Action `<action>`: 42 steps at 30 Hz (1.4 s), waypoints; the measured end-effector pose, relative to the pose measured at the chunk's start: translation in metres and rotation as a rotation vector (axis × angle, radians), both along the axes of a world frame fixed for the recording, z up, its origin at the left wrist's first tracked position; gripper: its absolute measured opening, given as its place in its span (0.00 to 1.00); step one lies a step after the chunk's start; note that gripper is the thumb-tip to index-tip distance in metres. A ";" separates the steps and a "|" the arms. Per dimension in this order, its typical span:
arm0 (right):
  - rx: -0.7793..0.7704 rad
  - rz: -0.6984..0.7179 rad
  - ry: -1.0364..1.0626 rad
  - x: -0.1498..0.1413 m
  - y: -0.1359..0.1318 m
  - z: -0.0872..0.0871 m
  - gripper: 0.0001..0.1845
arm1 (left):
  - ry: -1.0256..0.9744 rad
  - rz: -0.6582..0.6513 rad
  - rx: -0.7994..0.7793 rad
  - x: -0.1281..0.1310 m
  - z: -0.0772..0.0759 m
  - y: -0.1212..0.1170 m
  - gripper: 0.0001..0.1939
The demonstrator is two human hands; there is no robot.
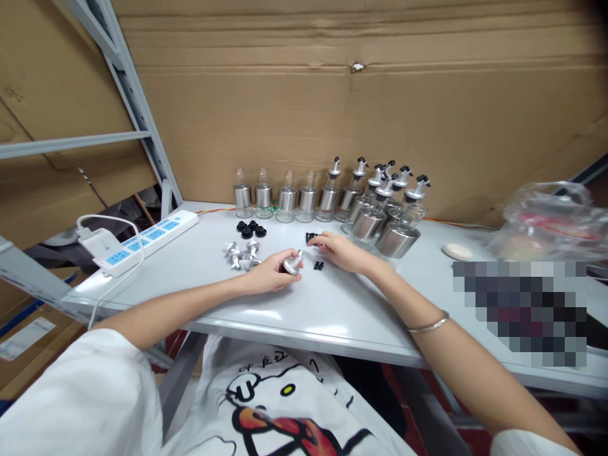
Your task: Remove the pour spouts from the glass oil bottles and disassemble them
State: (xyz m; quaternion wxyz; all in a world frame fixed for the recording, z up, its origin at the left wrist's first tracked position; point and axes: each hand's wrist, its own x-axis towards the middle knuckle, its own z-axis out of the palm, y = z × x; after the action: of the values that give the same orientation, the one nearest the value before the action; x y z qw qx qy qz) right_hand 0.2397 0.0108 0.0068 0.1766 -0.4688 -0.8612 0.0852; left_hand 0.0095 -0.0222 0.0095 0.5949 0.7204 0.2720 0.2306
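My left hand [270, 272] is wrapped round a silver pourer spout [291, 261], its tip pointing up and to the right. My right hand [338, 249] reaches over a small group of black caps [311, 237], its fingertips at the group's edge; whether they pinch a cap I cannot make out. Two or so more small black pieces [318, 266] lie just below that hand. Left of my left hand are several loose silver spouts [243, 255]. Behind those sit several round black stoppers [251, 229].
Glass bottles with steel sleeves [287, 200] line the back, the right-hand ones [368, 223] fitted with pourers. A power strip [147, 244] with a plugged charger lies left. On the right are a white oval object [456, 252], a plastic bag [546, 221] and a pixelated patch.
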 end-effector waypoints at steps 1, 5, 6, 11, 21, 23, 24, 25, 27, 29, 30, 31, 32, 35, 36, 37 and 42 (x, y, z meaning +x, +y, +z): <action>0.028 0.043 0.025 0.000 0.000 -0.001 0.19 | -0.010 0.016 0.012 0.000 -0.001 0.000 0.13; 0.024 0.083 0.034 -0.004 -0.001 -0.002 0.16 | -0.108 0.140 0.086 0.001 -0.003 0.003 0.13; 0.012 0.076 0.025 -0.005 -0.003 0.000 0.15 | -0.119 0.163 0.098 0.002 -0.003 0.004 0.13; -0.002 0.079 0.013 -0.018 -0.016 0.009 0.10 | -0.083 0.211 0.107 0.002 -0.003 0.006 0.14; 0.018 0.200 0.006 -0.030 -0.022 0.004 0.04 | -0.090 0.207 0.087 0.000 -0.007 0.008 0.17; -0.002 0.181 0.046 -0.030 -0.023 0.008 0.04 | -0.087 0.211 0.090 0.001 -0.007 0.008 0.17; -0.018 0.153 0.076 -0.029 -0.023 0.010 0.04 | -0.088 0.214 0.091 0.001 -0.007 0.008 0.17; -0.035 0.117 0.108 -0.027 -0.023 0.013 0.03 | -0.093 0.216 0.090 0.001 -0.007 0.008 0.17; -0.057 0.043 0.155 -0.022 -0.023 0.019 0.02 | -0.107 0.220 0.083 0.001 -0.008 0.009 0.16; -0.055 -0.019 0.142 -0.015 -0.021 0.024 0.03 | -0.120 0.224 0.085 0.002 -0.009 0.010 0.16; -0.051 -0.050 0.110 -0.011 -0.019 0.025 0.04 | -0.124 0.225 0.088 0.002 -0.009 0.010 0.15; -0.053 -0.082 0.070 -0.008 -0.018 0.026 0.05 | -0.127 0.224 0.090 0.002 -0.009 0.010 0.15; -0.063 -0.111 0.027 -0.005 -0.016 0.026 0.06 | -0.128 0.221 0.090 0.002 -0.009 0.010 0.15; -0.122 -0.137 -0.069 0.000 -0.013 0.024 0.08 | -0.134 0.216 0.085 0.002 -0.008 0.010 0.15; -0.139 -0.128 -0.086 0.000 -0.013 0.023 0.09 | -0.134 0.216 0.083 0.002 -0.008 0.010 0.15; -0.149 -0.122 -0.096 -0.001 -0.013 0.022 0.09 | -0.132 0.218 0.080 0.002 -0.007 0.009 0.15; -0.178 -0.095 -0.078 -0.003 -0.015 0.020 0.10 | -0.118 0.226 0.060 0.003 -0.005 0.008 0.14</action>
State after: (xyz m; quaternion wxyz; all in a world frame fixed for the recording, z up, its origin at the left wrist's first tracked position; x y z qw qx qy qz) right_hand 0.2363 -0.0045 0.0273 0.1043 -0.5259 -0.8333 0.1346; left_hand 0.0123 -0.0140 0.0046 0.5583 0.6877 0.3091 0.3462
